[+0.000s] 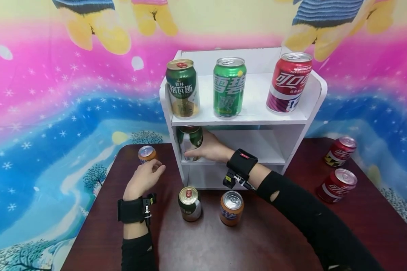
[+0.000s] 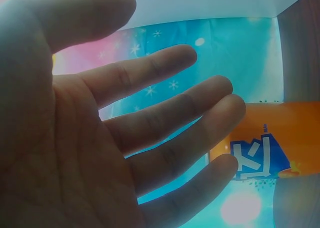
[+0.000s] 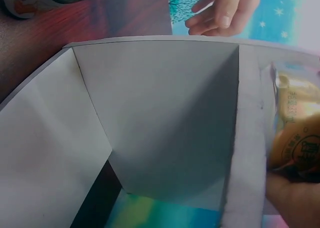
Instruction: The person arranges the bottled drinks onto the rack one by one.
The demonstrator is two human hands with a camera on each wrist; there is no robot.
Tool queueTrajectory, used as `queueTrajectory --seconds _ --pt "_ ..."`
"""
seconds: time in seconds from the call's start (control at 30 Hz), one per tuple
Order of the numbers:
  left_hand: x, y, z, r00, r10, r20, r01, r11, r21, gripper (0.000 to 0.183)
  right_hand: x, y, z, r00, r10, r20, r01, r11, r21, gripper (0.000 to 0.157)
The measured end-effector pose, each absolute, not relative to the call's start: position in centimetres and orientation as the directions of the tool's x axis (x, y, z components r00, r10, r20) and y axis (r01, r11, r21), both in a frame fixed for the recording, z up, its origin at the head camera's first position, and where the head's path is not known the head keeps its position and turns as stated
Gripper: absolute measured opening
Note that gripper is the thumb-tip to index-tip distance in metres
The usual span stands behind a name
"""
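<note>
My right hand (image 1: 213, 147) reaches into the middle level of the white shelf (image 1: 254, 101) and grips a green-and-gold drink can (image 1: 191, 135) at its left end. In the right wrist view, the gold part of this can (image 3: 294, 101) shows beyond the shelf board, with fingers right at it. My left hand (image 1: 144, 178) is beside the shelf on the left, holding nothing. Its fingers are spread and relaxed in the left wrist view, near an orange can (image 2: 295, 133) that stands behind them on the table.
On the top shelf stand a green-and-gold can (image 1: 182, 90), a green can (image 1: 229, 88) and a red can (image 1: 289, 82). Before the shelf are another green-and-gold can (image 1: 190, 205) and an orange can (image 1: 231, 210). Two red cans (image 1: 337, 186) stand on the table's right side.
</note>
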State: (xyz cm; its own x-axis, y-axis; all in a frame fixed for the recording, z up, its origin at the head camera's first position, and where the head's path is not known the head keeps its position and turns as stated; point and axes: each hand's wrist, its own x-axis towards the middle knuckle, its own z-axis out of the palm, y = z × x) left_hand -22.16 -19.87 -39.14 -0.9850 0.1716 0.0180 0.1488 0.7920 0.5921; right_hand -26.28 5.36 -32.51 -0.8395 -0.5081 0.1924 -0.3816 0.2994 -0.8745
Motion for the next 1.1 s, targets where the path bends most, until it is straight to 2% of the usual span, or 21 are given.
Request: queueTrajectory --seconds 0.27,0.43,0.57,0.8,1.1 --pt "-22.2 -19.7 -39.1 -0.985 0.172 0.018 0.150 0.793 0.590 0.034 -26.7 4.7 -33.6 -0.893 -0.396 0.213 -0.373 0.389 -0.842 0.081" --pt "-22.0 -19.7 -38.9 -0.986 0.169 0.011 0.143 0.795 0.590 0.034 -26.5 4.3 -33.5 -0.907 -0.351 0.231 -0.376 0.430 -0.821 0.088" --pt "-22.1 -19.6 -38.7 -0.984 0.177 0.022 0.157 0.795 0.586 0.034 -26.7 4.5 -33.3 -0.899 -0.372 0.232 -0.388 0.428 -0.816 0.092" --pt "-22.1 -19.5 -38.7 -0.984 0.177 0.021 0.157 0.804 0.574 0.035 -27.3 5.5 -32.8 -0.824 -0.502 0.262 -0.437 0.270 -0.858 0.086" --pt "-22.0 -19.5 -38.9 -0.983 0.184 0.002 0.151 0.801 0.579 0.036 -27.0 5.4 -33.2 -0.855 -0.460 0.241 -0.415 0.326 -0.850 0.090"
